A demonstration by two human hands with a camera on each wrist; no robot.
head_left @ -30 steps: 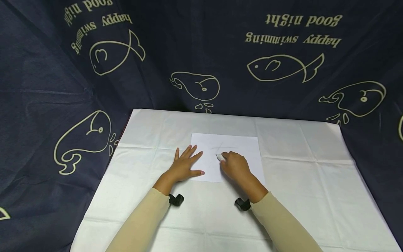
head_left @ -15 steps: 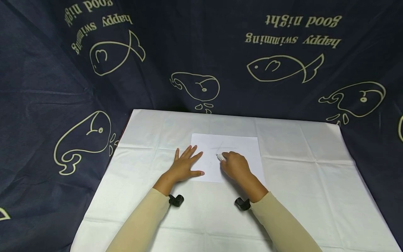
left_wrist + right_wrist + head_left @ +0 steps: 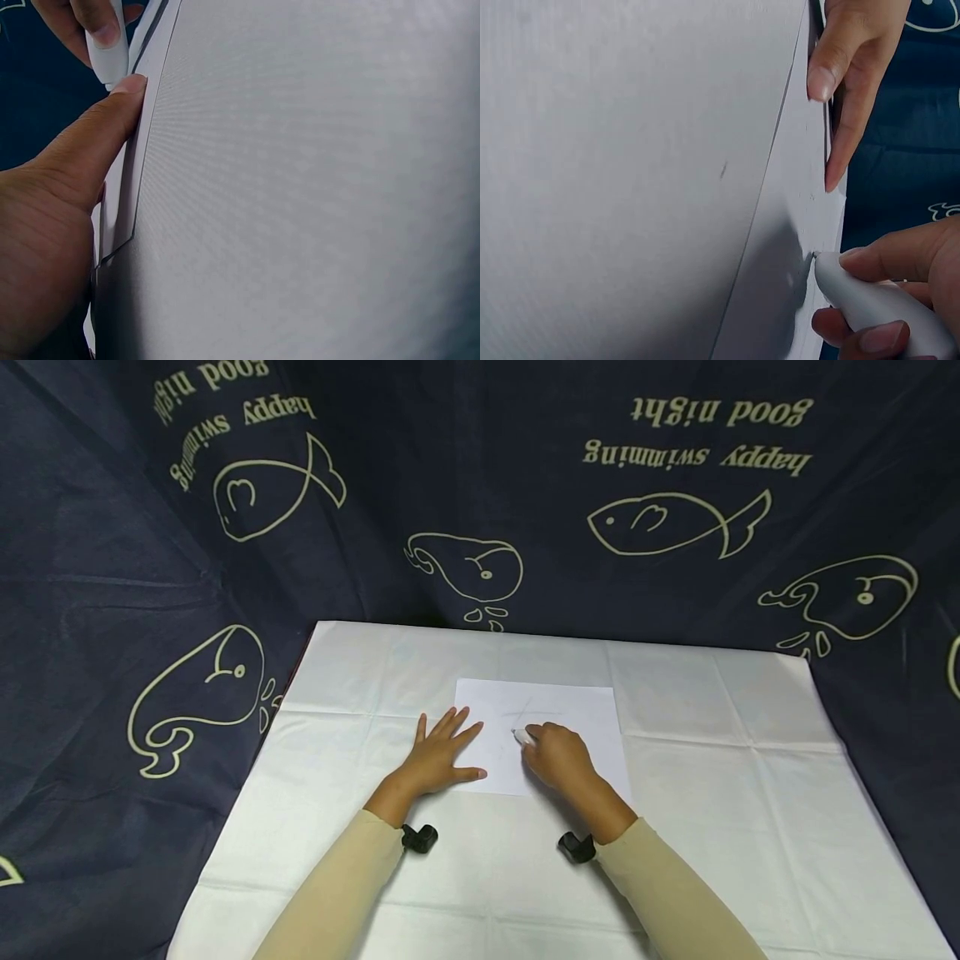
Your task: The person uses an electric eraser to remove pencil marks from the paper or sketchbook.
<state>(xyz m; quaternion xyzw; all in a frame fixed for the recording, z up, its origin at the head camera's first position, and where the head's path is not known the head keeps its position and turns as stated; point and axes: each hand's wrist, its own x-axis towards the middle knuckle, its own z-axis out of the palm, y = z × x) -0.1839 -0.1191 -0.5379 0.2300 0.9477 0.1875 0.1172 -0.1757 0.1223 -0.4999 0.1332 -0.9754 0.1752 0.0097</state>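
A sheet of white paper with a few faint grey lines lies on the white cloth. My left hand rests flat on its left side, fingers spread. My right hand holds a smooth white tool with a small narrow tip over the middle of the sheet. In the right wrist view, thumb and fingers are curled round the rounded body of this white tool, its tip at the paper. The left wrist view shows my left thumb along the paper, with the white tool beyond it.
The white cloth covers the table on all sides of the paper. Behind and left of it hangs a dark blue curtain printed with fish and whales. A black wrist mount sits at each sleeve.
My right hand and the white tool have shifted very slightly to the left over the paper. The left hand and the paper stay in place.
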